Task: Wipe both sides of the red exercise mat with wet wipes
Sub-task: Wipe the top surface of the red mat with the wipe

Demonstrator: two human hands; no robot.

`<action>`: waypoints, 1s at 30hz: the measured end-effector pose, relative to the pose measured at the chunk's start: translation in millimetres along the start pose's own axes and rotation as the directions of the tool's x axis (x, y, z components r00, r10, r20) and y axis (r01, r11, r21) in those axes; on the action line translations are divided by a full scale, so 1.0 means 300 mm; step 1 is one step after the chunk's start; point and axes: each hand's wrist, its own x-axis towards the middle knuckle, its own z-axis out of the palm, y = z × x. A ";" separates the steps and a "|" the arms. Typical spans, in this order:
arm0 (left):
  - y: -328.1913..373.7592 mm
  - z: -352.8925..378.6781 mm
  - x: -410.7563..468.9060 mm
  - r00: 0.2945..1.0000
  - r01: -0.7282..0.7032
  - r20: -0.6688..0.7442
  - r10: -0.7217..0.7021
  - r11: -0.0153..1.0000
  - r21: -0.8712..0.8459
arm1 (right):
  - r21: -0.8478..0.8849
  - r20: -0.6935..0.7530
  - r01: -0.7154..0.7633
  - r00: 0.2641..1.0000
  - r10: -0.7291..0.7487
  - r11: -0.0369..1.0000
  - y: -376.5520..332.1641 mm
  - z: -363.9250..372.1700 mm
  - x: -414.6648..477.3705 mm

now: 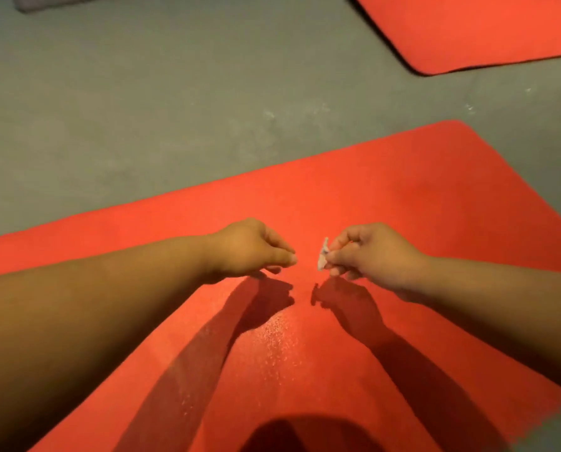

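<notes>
Over the red mat (386, 197) on the grey floor (142, 109), the right hand (373, 252) pinches a pale scrap (323, 256), the left hand (249, 246) hangs loosely curled and empty, and a second mat (484, 31) lies beyond.

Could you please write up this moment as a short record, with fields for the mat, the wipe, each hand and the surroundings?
mat: red exercise mat, flat on the grey floor
wipe: small crumpled wet wipe, held above the mat
right hand: pinches the wipe
left hand: empty, fingers pointing toward the wipe, apart from it
mat surface: glistening patch near the person, possibly damp
surroundings: second red mat at top right; dark grey object at top left, cut off by the frame
</notes>
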 end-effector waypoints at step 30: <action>0.484 -0.022 -0.452 0.928 -0.231 -0.373 0.007 0.797 -0.559 | 0.595 0.034 -0.029 0.999 0.011 0.803 -0.371 0.023 -0.380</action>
